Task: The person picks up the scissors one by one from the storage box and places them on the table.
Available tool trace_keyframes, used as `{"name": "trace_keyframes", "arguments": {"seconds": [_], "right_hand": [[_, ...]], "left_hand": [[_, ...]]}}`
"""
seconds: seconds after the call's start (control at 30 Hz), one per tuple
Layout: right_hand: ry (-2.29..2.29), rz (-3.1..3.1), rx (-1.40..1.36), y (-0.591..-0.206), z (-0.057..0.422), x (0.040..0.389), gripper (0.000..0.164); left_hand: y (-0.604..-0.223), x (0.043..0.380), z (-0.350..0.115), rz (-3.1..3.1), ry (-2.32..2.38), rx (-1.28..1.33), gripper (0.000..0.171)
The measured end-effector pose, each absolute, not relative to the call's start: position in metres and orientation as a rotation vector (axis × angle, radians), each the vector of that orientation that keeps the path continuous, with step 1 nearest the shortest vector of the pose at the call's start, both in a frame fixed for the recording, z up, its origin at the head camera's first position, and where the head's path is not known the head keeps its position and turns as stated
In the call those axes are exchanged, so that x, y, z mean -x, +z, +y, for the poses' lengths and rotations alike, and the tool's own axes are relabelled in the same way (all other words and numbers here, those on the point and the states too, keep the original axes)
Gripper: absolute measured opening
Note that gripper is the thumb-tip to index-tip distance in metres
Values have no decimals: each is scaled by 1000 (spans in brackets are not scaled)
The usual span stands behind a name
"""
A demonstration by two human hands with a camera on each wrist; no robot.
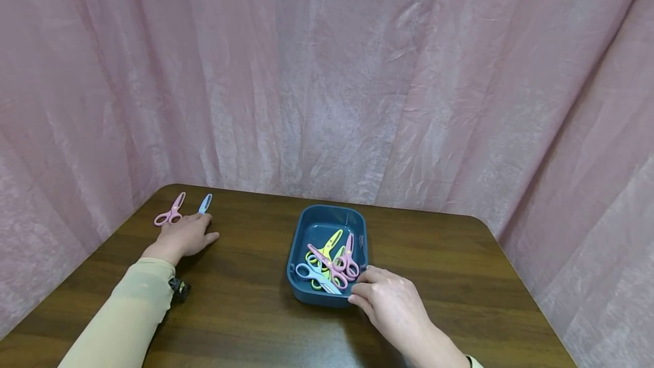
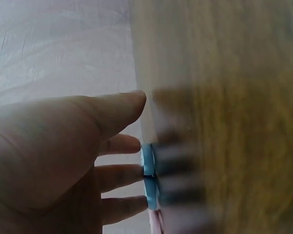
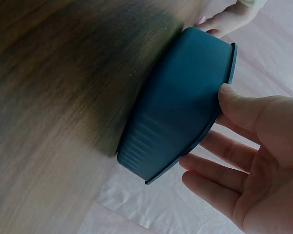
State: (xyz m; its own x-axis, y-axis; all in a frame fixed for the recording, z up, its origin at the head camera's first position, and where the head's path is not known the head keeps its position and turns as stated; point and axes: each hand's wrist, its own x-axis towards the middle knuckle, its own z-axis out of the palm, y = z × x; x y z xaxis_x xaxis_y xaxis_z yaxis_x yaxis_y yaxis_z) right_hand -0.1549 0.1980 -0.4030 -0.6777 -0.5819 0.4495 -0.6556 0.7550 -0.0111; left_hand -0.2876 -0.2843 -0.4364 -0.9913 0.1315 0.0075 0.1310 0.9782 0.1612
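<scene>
At the far left of the table, my left hand (image 1: 185, 235) reaches over a pair of light blue scissors (image 1: 205, 204). Its fingers are extended, with fingertips right at the scissors (image 2: 149, 161) and the thumb held apart; the hand covers the handles in the head view. Just left of it lies a pair of pink scissors (image 1: 176, 207). My right hand (image 1: 395, 304) holds the near right corner of a dark blue plastic box (image 1: 293, 254), thumb at the near rim and fingers along the right rim. Several pink, yellow-green and blue scissors (image 1: 331, 280) lie heaped inside the box.
The brown wooden table (image 1: 245, 322) has rounded far corners. Behind it and along both sides hangs a pink velvet curtain (image 1: 327, 84). A small dark device (image 1: 179, 289) sits at the left wrist.
</scene>
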Motion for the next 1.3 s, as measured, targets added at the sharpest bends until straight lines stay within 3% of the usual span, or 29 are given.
{"name": "trace_keyframes", "arguments": {"seconds": [1.3], "right_hand": [[251,-2492,-964,-404,198,156,6]], "left_hand": [[-429,282,-288,3100,264,-139,61]]}}
